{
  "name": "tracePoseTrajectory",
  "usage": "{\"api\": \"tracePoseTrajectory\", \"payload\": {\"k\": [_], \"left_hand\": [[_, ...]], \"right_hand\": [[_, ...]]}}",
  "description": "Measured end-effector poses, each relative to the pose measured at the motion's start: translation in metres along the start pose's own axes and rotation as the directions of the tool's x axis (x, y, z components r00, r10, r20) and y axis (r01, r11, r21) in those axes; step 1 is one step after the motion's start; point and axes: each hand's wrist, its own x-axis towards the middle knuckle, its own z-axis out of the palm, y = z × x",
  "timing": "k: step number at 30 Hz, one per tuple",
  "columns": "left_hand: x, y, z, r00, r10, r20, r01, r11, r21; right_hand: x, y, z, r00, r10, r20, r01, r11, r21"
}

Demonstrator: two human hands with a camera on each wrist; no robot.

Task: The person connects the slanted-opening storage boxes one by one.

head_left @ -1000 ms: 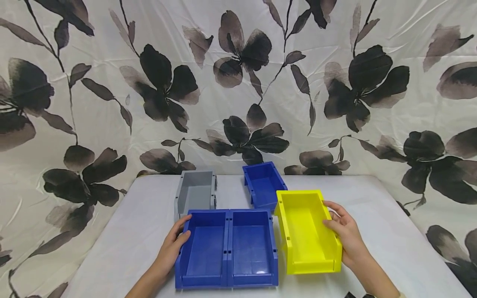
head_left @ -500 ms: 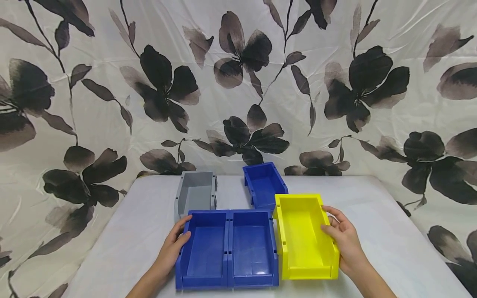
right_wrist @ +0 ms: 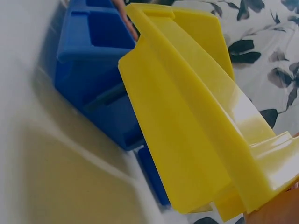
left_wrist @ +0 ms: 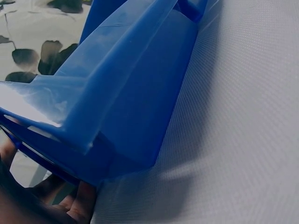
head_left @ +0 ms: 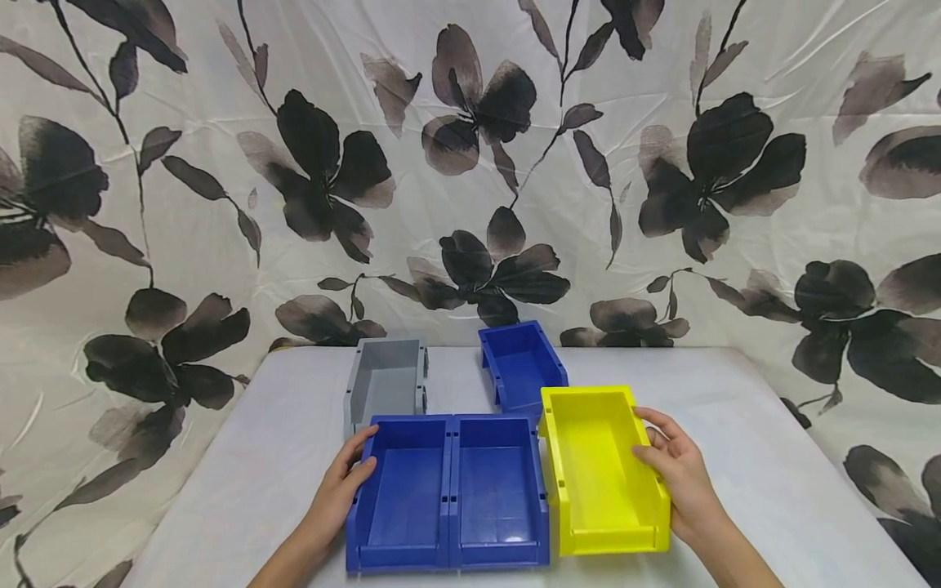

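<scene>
Two blue plastic storage bins stand side by side at the front of the table, a left blue bin (head_left: 407, 494) and a right blue bin (head_left: 496, 490). My left hand (head_left: 340, 490) grips the left bin's outer side wall, thumb over the rim; in the left wrist view its fingertips (left_wrist: 84, 203) show under the blue edge. A yellow storage bin (head_left: 599, 465) is held by its right wall in my right hand (head_left: 680, 478). The right wrist view shows this yellow bin (right_wrist: 177, 121) tilted and raised off the table, close beside the blue pair. Whether they touch is unclear.
Behind the blue pair stands a grey bin (head_left: 385, 380) at the left. Another blue bin (head_left: 522, 363) sits at the back, partly hidden by the yellow one. A white cloth covers the table (head_left: 764, 457), and a floral curtain (head_left: 617, 82) hangs behind.
The yellow bin has come left and toward me in my right hand, nearer the right blue bin. My left hand and the blue pair have hardly moved.
</scene>
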Motion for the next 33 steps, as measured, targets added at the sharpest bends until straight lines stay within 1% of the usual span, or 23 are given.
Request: {"api": "tracePoseTrajectory", "payload": {"k": [8,20,29,33], "left_hand": [[0.0,-0.002,0.0,1.0,-0.004,0.0,0.004,1.0,-0.004],[0.0,0.0,0.001,1.0,0.003,-0.002,-0.003,1.0,-0.016],[0.0,-0.002,0.0,1.0,0.003,-0.007,-0.003,1.0,-0.011],[0.0,-0.002,0.0,1.0,0.007,-0.007,-0.007,1.0,-0.004]], "right_hand": [[0.003,0.002,-0.001,1.0,0.026,0.002,-0.026,1.0,-0.018],[0.009,0.004,-0.006,0.999,0.038,0.011,-0.038,0.999,-0.023],[0.011,0.006,-0.006,0.998,0.063,-0.015,-0.064,0.997,-0.035],[0.011,0.007,-0.005,0.998,0.064,-0.011,-0.064,0.997,-0.036]]}}
